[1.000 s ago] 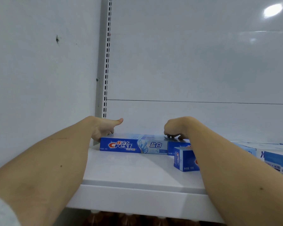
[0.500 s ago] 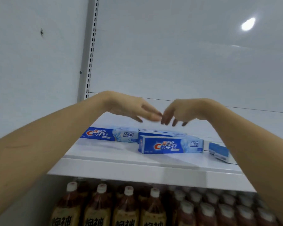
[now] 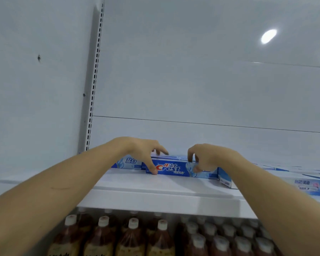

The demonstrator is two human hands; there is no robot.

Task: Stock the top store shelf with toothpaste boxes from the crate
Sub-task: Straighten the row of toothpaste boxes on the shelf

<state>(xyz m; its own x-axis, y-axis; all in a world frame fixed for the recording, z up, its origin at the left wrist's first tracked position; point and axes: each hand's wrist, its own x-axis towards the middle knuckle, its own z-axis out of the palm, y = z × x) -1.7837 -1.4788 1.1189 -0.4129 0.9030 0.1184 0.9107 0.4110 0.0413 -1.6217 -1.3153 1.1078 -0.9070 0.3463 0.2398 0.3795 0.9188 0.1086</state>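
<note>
lay lengthwise left to right, the toothpaste box (image 3: 174, 168), at centre frame on the top shelf (image 3: 155, 189), just in front of another box (image 3: 127, 162) behind and to its left. gripped at both ends: left hand (image 3: 144, 154) curled over the left end, right hand (image 3: 203, 157) pinching the right end. equally near, both hands. judged ready to slide back into line.

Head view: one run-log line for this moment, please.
left hand + right hand: grip front Crest box | on top shelf | aligning
</note>
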